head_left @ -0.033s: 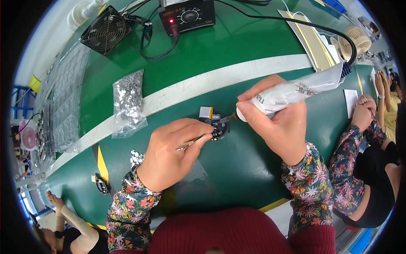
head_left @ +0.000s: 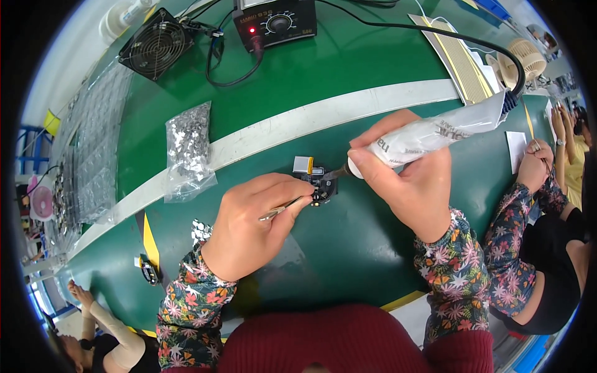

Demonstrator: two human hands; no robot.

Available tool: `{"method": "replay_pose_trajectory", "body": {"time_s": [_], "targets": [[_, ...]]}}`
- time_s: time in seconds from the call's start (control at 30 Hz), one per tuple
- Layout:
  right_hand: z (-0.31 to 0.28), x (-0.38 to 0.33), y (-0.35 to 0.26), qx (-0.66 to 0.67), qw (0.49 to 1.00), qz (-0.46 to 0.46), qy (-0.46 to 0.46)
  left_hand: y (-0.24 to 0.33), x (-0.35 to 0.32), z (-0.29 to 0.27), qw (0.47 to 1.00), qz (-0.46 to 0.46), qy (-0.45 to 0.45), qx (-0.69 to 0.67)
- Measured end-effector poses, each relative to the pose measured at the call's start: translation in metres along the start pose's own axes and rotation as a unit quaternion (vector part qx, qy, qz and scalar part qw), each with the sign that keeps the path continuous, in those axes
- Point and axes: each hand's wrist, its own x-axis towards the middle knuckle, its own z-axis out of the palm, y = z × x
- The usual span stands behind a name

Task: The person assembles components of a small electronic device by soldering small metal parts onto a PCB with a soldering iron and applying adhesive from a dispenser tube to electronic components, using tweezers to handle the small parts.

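Pinched in my left hand [head_left: 255, 214] is a pair of metal tweezers [head_left: 278, 209], its tips reaching the small black circuit board [head_left: 326, 191] on the green mat. My right hand [head_left: 407, 177] grips a soldering iron [head_left: 444, 129] whose handle is wrapped in white printed plastic. The iron's tip points down onto the board's upper part, close to the tweezers. A silver battery pouch with a yellow edge [head_left: 303, 165] lies against the board's far side. My left fingertips partly hide the board and what the tweezers hold, if anything.
A soldering station [head_left: 277, 25] with a red light stands at the back, its cord arching to the iron. Left of it is a black fan [head_left: 157, 43]. A clear bag of small parts [head_left: 188, 140], loose silver pieces [head_left: 201, 230] and another small assembly [head_left: 148, 271] lie left. Co-workers sit on both sides.
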Motion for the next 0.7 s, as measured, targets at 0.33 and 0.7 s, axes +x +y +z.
{"method": "replay_pose_trajectory", "body": {"time_s": [0.33,0.7], "targets": [[0.0012,0.0007,-0.0011,-0.001,1.0,0.004,0.001,0.0003,-0.0003,0.0005,1.0,-0.007,0.005,0.009],[0.0039,0.0041,-0.0006,-0.067,0.997,-0.023,0.023,0.0021,0.0013,0.0001,1.0,-0.007,-0.001,0.003]]}}
